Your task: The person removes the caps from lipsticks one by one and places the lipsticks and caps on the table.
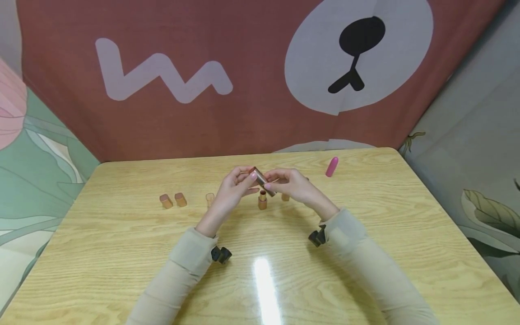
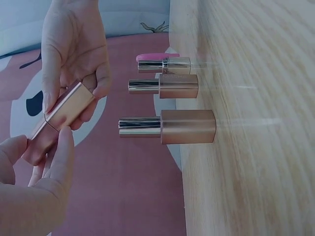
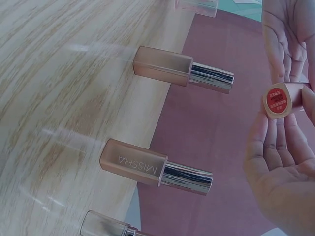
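Observation:
Both hands hold one capped, rose-gold lipstick (image 2: 61, 118) above the table, tilted between them. My left hand (image 1: 235, 187) pinches one end with thumb and fingers. The other end is gripped by my right hand (image 1: 294, 184); a round red label (image 3: 276, 101) shows on that end in the right wrist view. A thin seam runs around the tube's middle. Below the hands, an uncapped lipstick (image 1: 262, 201) stands upright on the table. Another uncapped lipstick (image 3: 133, 161), marked MISSHA, stands beside it, and a clearer-based one (image 3: 103, 223) stands farther right, partly hidden by the right hand in the head view.
Two copper-coloured caps (image 1: 180, 199) sit on the left of the wooden table (image 1: 122, 253). Near the left hand is a clear cap (image 1: 209, 198). A bright pink bullet-shaped piece (image 1: 331, 167) stands at the back right. A printed cloth (image 1: 252, 122) hangs behind the table.

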Available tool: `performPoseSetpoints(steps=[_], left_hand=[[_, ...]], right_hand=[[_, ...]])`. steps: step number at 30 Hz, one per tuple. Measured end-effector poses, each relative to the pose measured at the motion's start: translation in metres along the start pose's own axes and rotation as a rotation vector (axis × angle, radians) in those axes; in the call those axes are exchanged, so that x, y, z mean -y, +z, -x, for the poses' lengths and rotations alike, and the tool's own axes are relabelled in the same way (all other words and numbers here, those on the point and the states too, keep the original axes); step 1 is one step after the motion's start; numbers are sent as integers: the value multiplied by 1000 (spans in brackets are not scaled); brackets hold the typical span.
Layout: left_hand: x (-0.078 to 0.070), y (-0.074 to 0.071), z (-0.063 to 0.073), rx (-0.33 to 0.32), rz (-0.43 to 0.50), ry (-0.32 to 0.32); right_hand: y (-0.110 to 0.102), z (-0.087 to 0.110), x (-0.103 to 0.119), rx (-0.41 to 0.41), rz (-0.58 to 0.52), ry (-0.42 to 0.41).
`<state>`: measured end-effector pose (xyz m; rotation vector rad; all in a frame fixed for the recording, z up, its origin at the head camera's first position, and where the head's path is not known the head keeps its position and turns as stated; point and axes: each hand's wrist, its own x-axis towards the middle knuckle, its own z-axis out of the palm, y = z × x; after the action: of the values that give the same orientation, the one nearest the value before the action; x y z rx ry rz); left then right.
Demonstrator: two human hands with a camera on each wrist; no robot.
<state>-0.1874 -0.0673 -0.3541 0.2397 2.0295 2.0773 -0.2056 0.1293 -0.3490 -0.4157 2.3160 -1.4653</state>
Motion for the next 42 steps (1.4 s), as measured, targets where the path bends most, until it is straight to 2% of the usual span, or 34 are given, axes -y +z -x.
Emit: performPoseSetpoints(steps=[13,28,36,42], left_hand=[[4,-1,1,36,-14,-2],[6,1,-1,19,4,-29],[5,1,-3,-23,30,-41],[2,-1,-5,-119,74,-27]], right_hand=[[0,0,-5,26,1,-41],[-1,0,-7,30,8,-52],[-1,-1,-8,23,32,-41],[-3,0,-10,6,28,-31]])
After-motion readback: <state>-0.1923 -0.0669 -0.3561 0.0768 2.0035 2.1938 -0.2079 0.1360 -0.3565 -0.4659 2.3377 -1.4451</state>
